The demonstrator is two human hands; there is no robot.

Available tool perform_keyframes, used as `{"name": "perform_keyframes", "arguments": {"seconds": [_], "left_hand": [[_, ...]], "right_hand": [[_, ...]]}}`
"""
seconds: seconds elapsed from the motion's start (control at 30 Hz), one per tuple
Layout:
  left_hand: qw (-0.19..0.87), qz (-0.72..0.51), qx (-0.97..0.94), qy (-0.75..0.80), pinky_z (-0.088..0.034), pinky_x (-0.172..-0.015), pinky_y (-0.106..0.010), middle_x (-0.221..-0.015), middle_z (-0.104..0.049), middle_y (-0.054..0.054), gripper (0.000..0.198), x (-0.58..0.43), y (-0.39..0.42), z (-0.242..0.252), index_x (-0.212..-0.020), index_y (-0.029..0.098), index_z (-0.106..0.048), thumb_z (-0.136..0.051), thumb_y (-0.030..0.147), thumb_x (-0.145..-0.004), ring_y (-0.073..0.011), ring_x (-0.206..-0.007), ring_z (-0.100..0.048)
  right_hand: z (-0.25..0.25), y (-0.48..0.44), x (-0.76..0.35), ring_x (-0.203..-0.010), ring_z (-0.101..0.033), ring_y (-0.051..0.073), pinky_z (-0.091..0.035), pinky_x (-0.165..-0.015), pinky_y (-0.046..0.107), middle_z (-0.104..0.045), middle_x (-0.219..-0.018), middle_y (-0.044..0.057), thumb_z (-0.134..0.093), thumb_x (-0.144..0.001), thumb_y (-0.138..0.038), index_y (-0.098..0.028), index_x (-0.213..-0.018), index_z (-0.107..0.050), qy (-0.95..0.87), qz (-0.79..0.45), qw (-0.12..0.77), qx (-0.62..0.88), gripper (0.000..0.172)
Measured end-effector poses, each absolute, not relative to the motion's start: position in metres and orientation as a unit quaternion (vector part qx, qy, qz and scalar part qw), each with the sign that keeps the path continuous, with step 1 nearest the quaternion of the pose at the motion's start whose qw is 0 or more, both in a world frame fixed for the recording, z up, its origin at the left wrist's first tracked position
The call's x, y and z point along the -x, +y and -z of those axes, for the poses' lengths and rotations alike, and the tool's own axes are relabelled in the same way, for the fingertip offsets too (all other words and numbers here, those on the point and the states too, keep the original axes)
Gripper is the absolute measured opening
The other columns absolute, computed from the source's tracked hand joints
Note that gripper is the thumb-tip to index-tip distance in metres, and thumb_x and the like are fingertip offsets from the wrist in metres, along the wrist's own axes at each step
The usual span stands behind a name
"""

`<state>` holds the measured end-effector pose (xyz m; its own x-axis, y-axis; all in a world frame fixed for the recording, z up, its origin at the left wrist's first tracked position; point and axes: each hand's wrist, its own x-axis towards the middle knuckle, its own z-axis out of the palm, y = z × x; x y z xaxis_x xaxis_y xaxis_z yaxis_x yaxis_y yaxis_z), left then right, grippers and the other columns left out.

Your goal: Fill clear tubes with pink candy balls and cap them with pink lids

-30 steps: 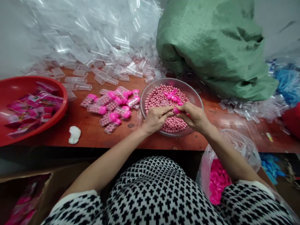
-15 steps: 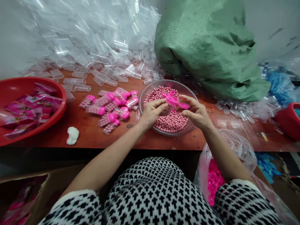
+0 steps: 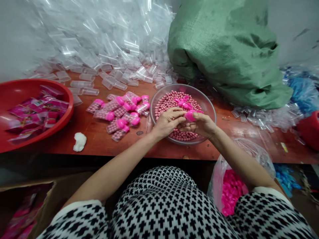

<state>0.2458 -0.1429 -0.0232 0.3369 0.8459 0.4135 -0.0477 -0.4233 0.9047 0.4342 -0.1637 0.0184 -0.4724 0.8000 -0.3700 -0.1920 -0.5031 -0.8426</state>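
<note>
Left hand (image 3: 167, 122) curled over the near side of the bowl (image 3: 210, 105), fingers closed around what looks like a small clear container, mostly hidden under the knuckles. Right hand (image 3: 201, 123) pinched shut on a pink cap (image 3: 190, 115), thumb and forefinger clamping it just above the pink beads (image 3: 166, 103). Both hands touching, low over the bowl's front half. Best kept there, so any spilled bead drops back in. Cap squared to the mouth before pressing; a tilted start likely jams or pops off. Firm grip low on the container, cannot tell how full. More loose caps (image 3: 183, 101) resting on the beads, close to reach. Finished capped containers (image 3: 119, 113) piled just left of the bowl on the table (image 3: 99, 142), empty clear ones (image 3: 109, 83) heaped behind.
</note>
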Motion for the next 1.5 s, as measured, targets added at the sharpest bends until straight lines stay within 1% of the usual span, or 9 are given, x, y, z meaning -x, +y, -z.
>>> {"name": "perform_keyframes", "arguments": {"seconds": [0.27, 0.43, 0.53, 0.63, 0.83, 1.03, 1.2, 1.33, 1.5], "left_hand": [[0.432, -0.507, -0.681, 0.303, -0.051, -0.103, -0.037, -0.112, -0.076, -0.008, 0.017, -0.249, -0.146, 0.022, -0.099, 0.023, -0.081, -0.068, 0.024, -0.087, -0.0222, -0.109, -0.068], [0.473, -0.548, -0.615, 0.312, -0.053, -0.099, -0.037, -0.111, -0.078, -0.007, 0.025, -0.244, -0.141, 0.014, -0.108, 0.019, -0.078, -0.067, 0.030, -0.088, -0.0230, -0.107, -0.070], [0.446, -0.612, -0.560, 0.337, -0.055, -0.094, -0.038, -0.110, -0.078, -0.004, 0.035, -0.211, -0.130, 0.003, -0.116, 0.021, -0.075, -0.071, 0.039, -0.086, -0.0215, -0.102, -0.071], [0.340, -0.632, -0.545, 0.433, -0.054, -0.090, -0.038, -0.099, -0.079, 0.001, 0.030, -0.153, -0.112, 0.001, -0.108, 0.026, -0.077, -0.071, 0.045, -0.086, -0.0195, -0.093, -0.071], [0.194, -0.481, -0.586, 0.623, -0.044, -0.099, -0.045, -0.088, -0.077, 0.001, 0.013, -0.067, -0.075, 0.041, -0.090, 0.026, -0.078, -0.073, 0.034, -0.081, -0.0275, -0.105, -0.069], [0.076, -0.474, -0.677, 0.557, -0.039, -0.112, -0.049, -0.122, -0.073, -0.008, 0.039, -0.108, -0.086, 0.041, -0.120, 0.013, -0.070, -0.061, 0.034, -0.089, -0.0274, -0.124, -0.061], [0.202, -0.455, -0.729, 0.470, -0.051, -0.102, -0.040, -0.124, -0.073, -0.006, 0.038, -0.177, -0.112, 0.009, -0.126, 0.018, -0.068, -0.058, 0.030, -0.091, -0.0216, -0.112, -0.067], [0.350, -0.433, -0.720, 0.415, -0.055, -0.097, -0.038, -0.123, -0.073, -0.010, 0.042, -0.218, -0.119, 0.007, -0.127, 0.016, -0.069, -0.063, 0.025, -0.086, -0.0221, -0.104, -0.071], [0.562, -0.400, -0.646, 0.328, -0.058, -0.093, -0.041, -0.106, -0.077, -0.009, 0.032, -0.248, -0.123, 0.013, -0.109, 0.016, -0.076, -0.070, 0.027, -0.081, -0.0246, -0.100, -0.072]], "right_hand": [[-0.015, -0.160, -0.416, -0.084, -0.072, 0.026, -0.062, -0.079, 0.043, -0.072, -0.068, 0.004, -0.071, -0.066, -0.041, -0.021, -0.078, -0.065, -0.340, -0.739, 0.377, 0.443, 0.024], [-0.034, -0.148, -0.414, -0.086, -0.071, 0.023, -0.063, -0.073, 0.039, -0.072, -0.083, 0.007, -0.069, -0.078, -0.064, -0.020, -0.089, -0.063, -0.415, -0.721, 0.318, 0.454, 0.045], [-0.043, -0.135, -0.427, -0.089, -0.070, 0.019, -0.063, -0.069, 0.033, -0.071, -0.102, 0.007, -0.074, -0.074, -0.068, -0.021, -0.098, -0.063, -0.499, -0.632, 0.363, 0.469, 0.053], [-0.038, -0.124, -0.443, -0.082, -0.067, 0.015, -0.059, -0.067, 0.028, -0.070, -0.096, 0.004, -0.080, -0.073, -0.058, -0.020, -0.096, -0.067, -0.575, -0.509, 0.380, 0.516, 0.047], [-0.016, -0.120, -0.427, -0.082, -0.067, 0.022, -0.049, -0.075, 0.034, -0.073, -0.084, 0.007, -0.070, -0.085, -0.033, -0.016, -0.087, -0.070, -0.765, -0.198, 0.120, 0.601, 0.017], [0.002, -0.115, -0.401, -0.099, -0.065, 0.030, -0.045, -0.074, 0.034, -0.071, -0.118, 0.016, -0.071, -0.083, -0.033, -0.016, -0.122, -0.060, -0.798, -0.085, -0.009, 0.596, 0.044], [0.002, -0.110, -0.415, -0.076, -0.062, 0.021, -0.046, -0.068, 0.032, -0.067, -0.079, 0.004, -0.077, -0.074, -0.032, -0.018, -0.080, -0.059, -0.737, -0.281, 0.087, 0.609, 0.024], [-0.011, -0.123, -0.427, -0.070, -0.064, 0.016, -0.054, -0.068, 0.032, -0.066, -0.076, -0.001, -0.080, -0.068, -0.036, -0.019, -0.084, -0.059, -0.620, -0.511, 0.280, 0.526, 0.032], [-0.019, -0.139, -0.436, -0.066, -0.064, 0.014, -0.056, -0.062, 0.028, -0.065, -0.072, -0.004, -0.092, -0.055, -0.034, -0.020, -0.079, -0.058, -0.598, -0.515, 0.361, 0.496, 0.045]]}}
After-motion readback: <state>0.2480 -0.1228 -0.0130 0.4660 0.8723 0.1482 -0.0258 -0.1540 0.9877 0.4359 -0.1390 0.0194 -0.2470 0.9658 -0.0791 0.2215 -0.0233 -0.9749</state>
